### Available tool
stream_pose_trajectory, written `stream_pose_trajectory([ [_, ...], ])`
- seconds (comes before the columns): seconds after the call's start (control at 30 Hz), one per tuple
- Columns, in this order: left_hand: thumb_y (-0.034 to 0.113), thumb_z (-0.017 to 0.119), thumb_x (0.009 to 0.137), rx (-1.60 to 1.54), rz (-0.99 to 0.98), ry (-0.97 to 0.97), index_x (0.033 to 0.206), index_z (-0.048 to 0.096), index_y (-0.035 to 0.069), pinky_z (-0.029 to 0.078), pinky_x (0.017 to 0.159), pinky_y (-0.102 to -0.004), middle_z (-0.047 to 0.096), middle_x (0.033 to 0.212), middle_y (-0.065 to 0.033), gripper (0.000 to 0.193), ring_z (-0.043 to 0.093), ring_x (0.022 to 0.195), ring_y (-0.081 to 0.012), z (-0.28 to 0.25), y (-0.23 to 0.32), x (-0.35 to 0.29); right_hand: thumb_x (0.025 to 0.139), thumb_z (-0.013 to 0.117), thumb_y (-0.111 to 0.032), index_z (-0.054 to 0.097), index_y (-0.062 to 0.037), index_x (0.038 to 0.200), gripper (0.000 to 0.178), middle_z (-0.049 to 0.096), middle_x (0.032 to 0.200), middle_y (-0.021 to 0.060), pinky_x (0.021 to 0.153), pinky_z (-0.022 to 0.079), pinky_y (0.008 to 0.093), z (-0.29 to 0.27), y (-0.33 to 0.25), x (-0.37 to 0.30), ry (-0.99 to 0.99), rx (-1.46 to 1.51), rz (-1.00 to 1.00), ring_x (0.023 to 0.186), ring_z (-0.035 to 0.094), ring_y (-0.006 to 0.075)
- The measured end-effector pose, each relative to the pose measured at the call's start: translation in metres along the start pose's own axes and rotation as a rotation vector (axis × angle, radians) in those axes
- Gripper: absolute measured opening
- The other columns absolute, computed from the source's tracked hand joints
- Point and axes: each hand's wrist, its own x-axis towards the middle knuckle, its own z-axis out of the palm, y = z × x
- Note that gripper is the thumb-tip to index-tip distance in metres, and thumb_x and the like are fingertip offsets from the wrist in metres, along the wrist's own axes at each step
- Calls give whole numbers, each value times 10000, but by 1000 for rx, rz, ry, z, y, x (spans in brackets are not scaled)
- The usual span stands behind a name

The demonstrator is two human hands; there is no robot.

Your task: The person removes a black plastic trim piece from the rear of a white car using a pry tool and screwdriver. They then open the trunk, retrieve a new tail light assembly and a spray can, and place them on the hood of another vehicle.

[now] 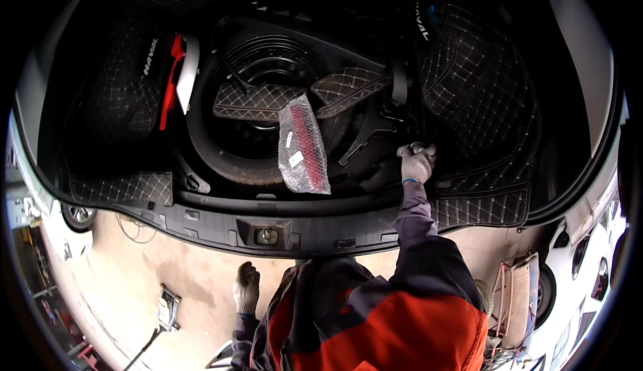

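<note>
My right hand (416,164), in a pale work glove, reaches into the right side of an open car boot. Its fingers are bent around something small and greyish that I cannot make out, beside the quilted side lining (479,130). Lower down, outside the boot, my gloved left hand (246,290) hangs with curled, dark-stained fingers and no visible object in them. Between the hands, a bubble-wrapped tail light (305,148) with red showing through lies on the spare wheel (231,166) and partly over quilted trim pieces (258,100).
A red and white lamp (175,83) stands against the left side lining. The boot sill with its latch (266,236) runs across the front. Behind on the floor are a trolley jack (167,308) and a reddish-framed seat or cart (516,297). White cars stand on both sides.
</note>
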Motion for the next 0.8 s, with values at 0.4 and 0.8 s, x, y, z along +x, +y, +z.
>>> stream_pose_trajectory([
  [0.4, 142, 773, 757, 170, 631, 0, 1380, 468, 38, 516, 942, -439, 622, 1222, -165, 701, 614, 1116, -337, 32, 114, 12, 631, 856, -120, 343, 45, 1421, 956, 497, 1222, 200, 917, 518, 428, -182, -91, -106, -42, 646, -1005, 1064, 553, 326],
  [0.8, 243, 880, 669, -92, 246, 448, 1355, 466, 34, 524, 923, -425, 636, 1200, -191, 828, 642, 1079, -342, 18, 108, -8, 805, 727, -571, 321, -135, 1444, 873, 583, 1292, 213, 940, 507, 436, -104, -178, -209, -1494, 651, -1206, 1170, 612, 369],
])
